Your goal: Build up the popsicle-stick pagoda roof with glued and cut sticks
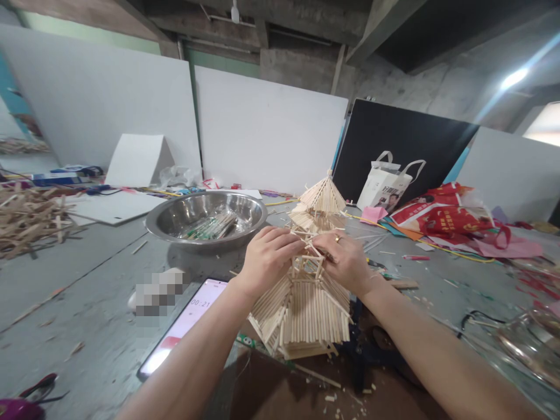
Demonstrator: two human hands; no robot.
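Observation:
In front of me stands a model building of thin wooden sticks (312,312), with a sloping roof and a small open stick frame (307,267) on top. My left hand (269,256) is closed at the left of that frame, its fingers bent over the top sticks. From the right, my right hand (347,259), with a ring on one finger, pinches the frame's upper edge. The fingertips partly hide the sticks they grip. Just behind the hands rises a pointed stick roof (321,198) above a lower tier.
A steel basin (205,219) holds bagged sticks. Left of the model lies a phone (188,321) showing a timer. Wood scraps (32,221) pile up far left. A white bag (385,185) and red packaging (446,210) lie back right; a clear glass vessel (534,338) is at right.

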